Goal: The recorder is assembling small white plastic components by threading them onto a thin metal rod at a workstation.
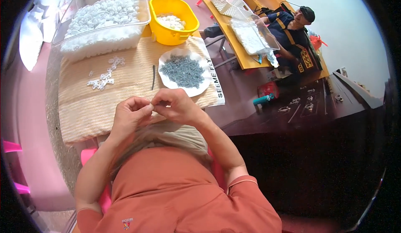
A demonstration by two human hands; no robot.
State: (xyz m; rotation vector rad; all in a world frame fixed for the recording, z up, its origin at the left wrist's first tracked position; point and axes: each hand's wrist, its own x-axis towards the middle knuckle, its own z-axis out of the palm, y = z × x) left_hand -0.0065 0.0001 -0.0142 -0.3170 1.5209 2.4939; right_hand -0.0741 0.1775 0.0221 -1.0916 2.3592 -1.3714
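Note:
My left hand and my right hand meet over the near edge of a cloth-covered table. Thumbs and forefingers are pinched together, fingertips touching; whatever small piece lies between them is too hidden to name. Just beyond my right hand, a white wavy-rimmed plate holds a heap of small dark grey pieces. A thin dark stick lies left of the plate. Farther left, several small white plastic pieces are scattered on the cloth.
A big clear bin full of white pieces stands at the far left, beside a yellow tub with pale pieces inside. At right, a person sits behind another table bearing a tray and a white perforated basket.

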